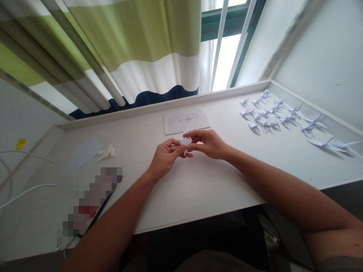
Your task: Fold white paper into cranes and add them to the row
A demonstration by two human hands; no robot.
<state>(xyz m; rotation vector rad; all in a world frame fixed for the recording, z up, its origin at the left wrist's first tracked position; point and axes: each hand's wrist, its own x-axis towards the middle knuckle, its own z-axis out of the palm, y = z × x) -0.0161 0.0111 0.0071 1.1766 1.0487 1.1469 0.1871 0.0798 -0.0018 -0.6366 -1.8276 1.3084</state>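
Over the middle of the white table (pixel 198 189), my left hand (pixel 166 156) and my right hand (pixel 208 143) meet around a small folded piece of white paper (pixel 185 141). Both hands pinch it between fingertips and thumbs, just above the tabletop. Only a small pointed part of the paper shows between the fingers; the rest is hidden. A printed sheet (pixel 185 121) lies flat on the table just beyond the hands.
Several finished white paper cranes (pixel 272 115) stand in rows at the back right of the table. A blank paper sheet (pixel 85 153) and a crumpled scrap (pixel 107 153) lie at the left. White cables (pixel 25 190) run along the left edge. A striped curtain (pixel 127 49) hangs behind.
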